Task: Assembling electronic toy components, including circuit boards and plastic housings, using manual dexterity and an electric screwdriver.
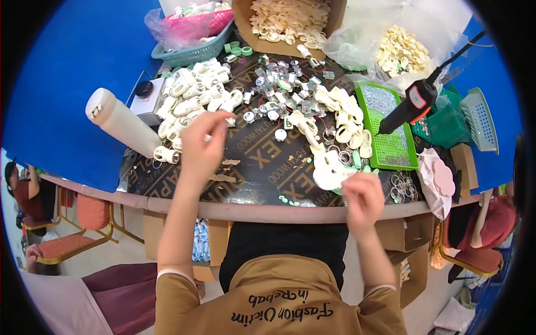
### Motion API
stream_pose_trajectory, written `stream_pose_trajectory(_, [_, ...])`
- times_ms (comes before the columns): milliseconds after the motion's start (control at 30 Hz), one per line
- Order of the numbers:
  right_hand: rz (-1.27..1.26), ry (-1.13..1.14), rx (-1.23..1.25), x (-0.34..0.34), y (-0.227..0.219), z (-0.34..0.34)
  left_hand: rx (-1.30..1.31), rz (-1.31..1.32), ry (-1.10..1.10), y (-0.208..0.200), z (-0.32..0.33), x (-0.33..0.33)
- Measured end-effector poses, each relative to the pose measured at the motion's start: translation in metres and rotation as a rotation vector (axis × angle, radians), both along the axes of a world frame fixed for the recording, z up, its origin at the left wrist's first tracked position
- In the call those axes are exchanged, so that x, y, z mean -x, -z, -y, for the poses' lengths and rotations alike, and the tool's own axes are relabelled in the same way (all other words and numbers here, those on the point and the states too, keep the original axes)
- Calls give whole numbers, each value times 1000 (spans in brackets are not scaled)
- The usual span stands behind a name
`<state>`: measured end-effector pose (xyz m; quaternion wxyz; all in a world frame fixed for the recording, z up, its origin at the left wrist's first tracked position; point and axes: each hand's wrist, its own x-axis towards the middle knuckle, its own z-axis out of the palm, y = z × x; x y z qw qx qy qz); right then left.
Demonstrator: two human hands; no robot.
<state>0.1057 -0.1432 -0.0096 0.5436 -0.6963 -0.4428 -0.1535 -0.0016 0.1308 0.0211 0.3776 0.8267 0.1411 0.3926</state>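
Note:
My left hand is over the left part of the table, fingers bent together; what they hold, if anything, I cannot make out. Close beside it lies a heap of white plastic housings with round openings. At the table's front edge my right hand has its fingers curled and slightly blurred, their contents hidden. It is next to a cream plastic piece and small green parts. Between and beyond the hands are small clear-and-white electronic modules with red wires. One round white module lies apart.
A white bottle leans at the left by a grey box with a black knob. An electric screwdriver hangs over a green tray of screws. Metal rings lie front right. A carton of cream parts is at the back.

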Motion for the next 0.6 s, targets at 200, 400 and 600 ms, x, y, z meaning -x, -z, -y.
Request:
stream_pose_trajectory(200, [-566, -55, -281, 53, 20, -19, 680, -15, 622, 24, 95, 26])
stream_pose_trajectory(400, [-561, -177, -205, 71, 26, -34, 915, 244, 577, 51, 125, 24])
stream_pose_trajectory(600, [-258, -180, -24, 48, 18, -29, 851, 322, 393, 42, 95, 11])
